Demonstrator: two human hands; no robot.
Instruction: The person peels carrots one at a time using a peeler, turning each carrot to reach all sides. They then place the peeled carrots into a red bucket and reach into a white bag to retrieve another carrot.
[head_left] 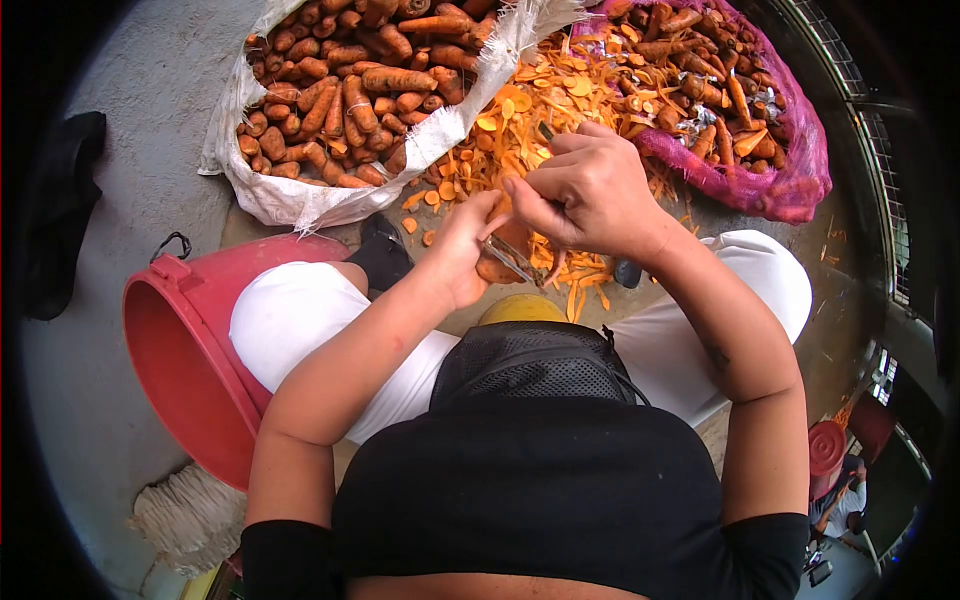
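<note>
Your black shirt (525,480) fills the lower view, with white-clad knees (290,325) spread past it and a red bin (180,345) on its side by the left one. Your left hand (468,245) grasps a carrot (514,233), held between your knees; a narrow shiny-edged tool (513,262) lies across it. Just beside, your right hand (597,190) has its fingers clenched, though you cannot tell on what. Farther off, orange peelings (520,105) heap between a white woven sack (440,125) and a magenta mesh sack (715,185), both full of carrots.
</note>
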